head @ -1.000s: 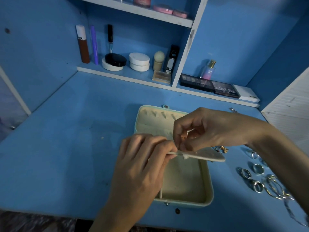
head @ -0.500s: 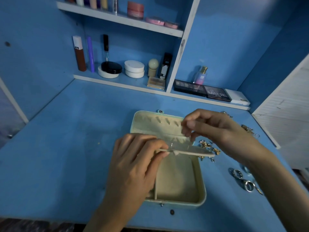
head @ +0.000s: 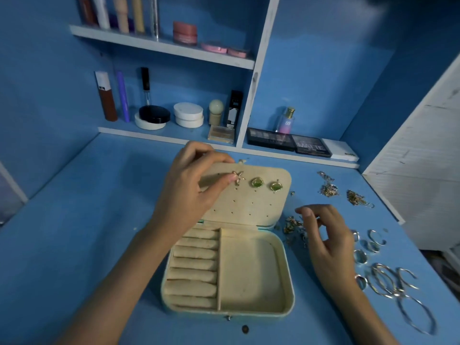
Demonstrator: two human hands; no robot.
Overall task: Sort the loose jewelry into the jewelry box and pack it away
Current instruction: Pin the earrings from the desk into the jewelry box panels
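The cream jewelry box (head: 288, 270) lies open on the blue desk, with ring rolls (head: 194, 265) on its left side and a bare compartment (head: 249, 275) on its right. Its perforated earring panel (head: 249, 205) stands tilted back and carries a starfish earring (head: 239, 178) and two green earrings (head: 257, 182). My left hand (head: 189, 192) pinches the panel's top left edge, thumb beside the starfish. Over a small pile of gold earrings (head: 292, 224) right of the box hovers my right hand (head: 328, 242), fingers loosely curled and holding nothing.
Tangled chains (head: 328, 188) lie at the far right. Silver rings (head: 371, 242), bangles (head: 388, 282) and a large hoop (head: 418, 317) spread along the desk's right side. Cosmetics fill the back shelves (head: 174, 135). A white slatted panel (head: 423, 170) borders the right.
The panel, held flat over the box by both hands before, now stands tilted back. My right hand let go and moved right over the gold earrings.
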